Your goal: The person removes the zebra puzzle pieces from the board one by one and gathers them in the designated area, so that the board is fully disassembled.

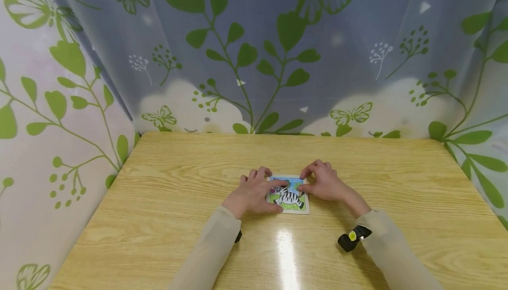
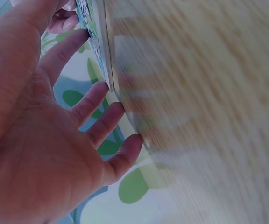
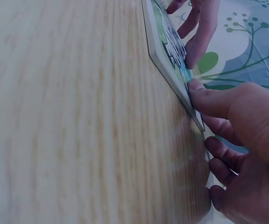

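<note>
Zebra board (image 1: pixel 290 199): looks flat on the surface (image 1: pixel 190 166), about 5 o'clock from the middle of my head view, a hand on either side. Pale rim, striped zebra on green, blue above. Loose pieces or one print? Can't tell on my feed.

Left hand (image 1: pixel 254 193) at 9 o'clock of the board: fingers spread, forefinger straight out onto the picture's upper part, thumb at the 7 o'clock corner, the rest fanned past the 11 o'clock one. Right hand (image 1: pixel 327 185) at 2 o'clock: thumb on the face, forefinger at the rim, pinching that corner as I judge it; other fingers curled, down on the surface.

To do this hold well, I'd brace with the left thumb, press straight down with a flat forefinger pad, and pinch lightly; a sideways push could skid the board.

Further out: beige sleeves (image 1: pixel 386 232), black wrist strap (image 1: pixel 362 232) at 4 o'clock, glare (image 1: pixel 287 254) at 6, leafy curtain (image 1: pixel 246 16) at 12.
</note>
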Motion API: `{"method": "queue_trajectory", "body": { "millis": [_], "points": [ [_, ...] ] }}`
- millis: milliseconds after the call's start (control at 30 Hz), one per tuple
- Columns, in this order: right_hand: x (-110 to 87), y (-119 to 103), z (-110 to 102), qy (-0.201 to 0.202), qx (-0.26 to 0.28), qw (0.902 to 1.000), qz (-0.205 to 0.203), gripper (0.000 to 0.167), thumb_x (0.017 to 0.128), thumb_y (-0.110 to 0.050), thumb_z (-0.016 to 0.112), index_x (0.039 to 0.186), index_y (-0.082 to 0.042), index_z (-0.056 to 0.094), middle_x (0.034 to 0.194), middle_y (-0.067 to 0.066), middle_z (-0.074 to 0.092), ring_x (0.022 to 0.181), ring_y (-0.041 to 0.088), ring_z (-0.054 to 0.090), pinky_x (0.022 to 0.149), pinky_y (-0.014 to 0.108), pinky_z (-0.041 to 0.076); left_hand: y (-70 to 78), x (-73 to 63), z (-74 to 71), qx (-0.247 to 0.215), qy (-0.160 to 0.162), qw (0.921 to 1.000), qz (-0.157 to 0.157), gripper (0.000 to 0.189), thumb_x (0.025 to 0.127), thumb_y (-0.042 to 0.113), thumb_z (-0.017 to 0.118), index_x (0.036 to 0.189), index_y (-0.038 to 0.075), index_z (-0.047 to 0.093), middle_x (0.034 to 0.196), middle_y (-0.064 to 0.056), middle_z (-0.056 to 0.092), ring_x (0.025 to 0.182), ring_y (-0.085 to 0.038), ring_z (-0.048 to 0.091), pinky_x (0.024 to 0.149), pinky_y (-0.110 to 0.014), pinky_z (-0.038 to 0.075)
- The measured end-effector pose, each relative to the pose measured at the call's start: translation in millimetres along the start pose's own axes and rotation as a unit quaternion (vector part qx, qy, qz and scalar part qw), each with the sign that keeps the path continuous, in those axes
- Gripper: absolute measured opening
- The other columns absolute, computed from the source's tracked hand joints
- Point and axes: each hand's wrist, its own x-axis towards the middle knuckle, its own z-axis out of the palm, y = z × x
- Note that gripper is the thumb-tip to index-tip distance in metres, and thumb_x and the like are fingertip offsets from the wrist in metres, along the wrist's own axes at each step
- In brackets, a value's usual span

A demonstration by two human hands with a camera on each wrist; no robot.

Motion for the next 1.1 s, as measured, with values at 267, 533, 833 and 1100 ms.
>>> {"method": "queue_trajectory", "body": {
  "millis": [267,533,833,1100],
  "points": [
    [1.3,-0.7,3.3,-0.005,0.002,0.9999,0.009,0.020,0.090,-0.029,0.079,0.098,-0.014,0.068,0.118,0.016,0.055,0.113,0.041,0.043,0.089,0.055,0.029,-0.9,-0.5,0.8,-0.003,-0.004,1.0000,-0.006,0.069,0.089,0.061,0.071,0.151,0.045,0.046,0.154,-0.008,0.037,0.129,-0.032,0.042,0.102,-0.054,0.039],
    [1.6,-1.9,1.6,-0.010,0.006,0.9999,0.010,0.021,0.092,-0.029,0.077,0.099,-0.013,0.066,0.121,0.016,0.053,0.116,0.043,0.039,0.092,0.058,0.027,-1.5,0.5,0.4,-0.005,-0.005,0.9999,-0.010,0.069,0.088,0.061,0.071,0.151,0.047,0.045,0.154,-0.007,0.037,0.128,-0.031,0.041,0.101,-0.054,0.038],
    [1.3,0.3,2.4,0.008,0.036,0.9993,0.005,0.023,0.090,-0.027,0.079,0.099,-0.011,0.066,0.119,0.016,0.056,0.117,0.043,0.039,0.095,0.060,0.024,-1.5,1.6,-0.7,-0.011,-0.009,0.9998,-0.016,0.070,0.087,0.061,0.073,0.150,0.047,0.046,0.154,-0.006,0.036,0.131,-0.033,0.039,0.101,-0.056,0.038],
    [-0.5,10.5,8.0,0.035,0.107,0.9937,-0.004,0.026,0.085,-0.023,0.084,0.100,-0.011,0.067,0.105,0.007,0.069,0.105,0.028,0.059,0.100,0.054,0.032,-1.2,0.5,0.2,-0.017,-0.010,0.9996,-0.018,0.070,0.087,0.062,0.072,0.150,0.048,0.046,0.155,-0.004,0.035,0.134,-0.033,0.038,0.101,-0.055,0.036]
  ]
}}
